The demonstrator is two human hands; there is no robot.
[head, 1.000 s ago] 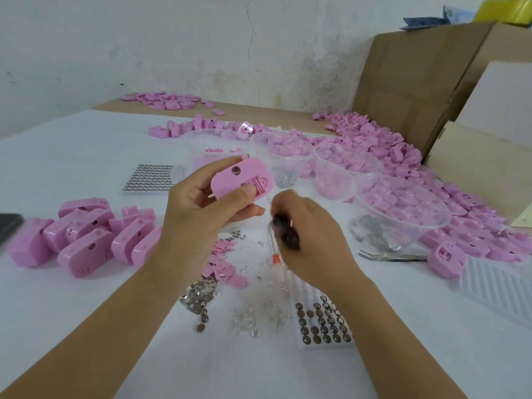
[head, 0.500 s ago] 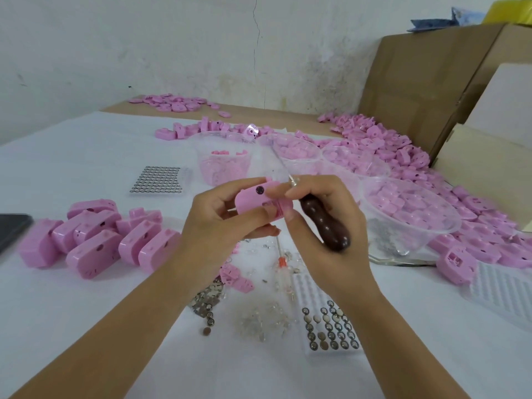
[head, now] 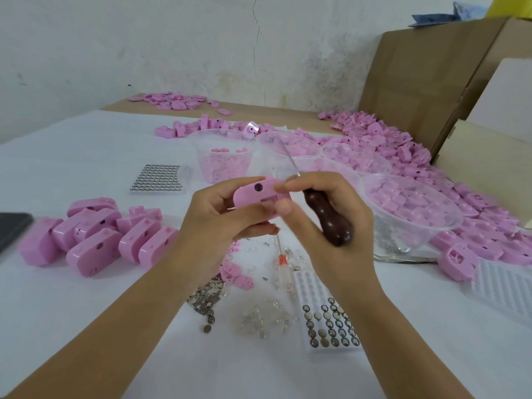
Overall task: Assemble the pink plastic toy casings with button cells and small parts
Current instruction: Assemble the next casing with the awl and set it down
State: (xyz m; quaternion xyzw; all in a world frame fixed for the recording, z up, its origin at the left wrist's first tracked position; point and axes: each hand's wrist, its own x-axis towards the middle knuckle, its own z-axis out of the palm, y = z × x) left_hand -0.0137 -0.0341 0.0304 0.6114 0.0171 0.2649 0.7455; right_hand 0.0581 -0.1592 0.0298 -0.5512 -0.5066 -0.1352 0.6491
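My left hand (head: 223, 223) grips a pink toy casing (head: 253, 194) in front of me, above the table. My right hand (head: 331, 226) holds a dark brown-handled screwdriver (head: 328, 217) in its palm, shaft pointing up and away, while its thumb and forefinger pinch the casing's right end. A white tray of button cells (head: 331, 329) lies below my right wrist. Loose cells and metal tabs (head: 208, 298) and small clear parts (head: 262, 318) are scattered on the white table (head: 86, 312).
A cluster of pink casings (head: 95, 234) lies at the left beside a dark phone (head: 13, 226). Several clear bowls (head: 411, 208) of pink parts stand behind my hands. Another cell tray (head: 158, 178), a red-handled screwdriver (head: 280, 260), an empty white tray (head: 503, 283) and cardboard boxes (head: 417, 82) surround them.
My right hand rose from the table with the brown screwdriver and came up to the casing, now pinching its right end. My left hand lowered the casing slightly.
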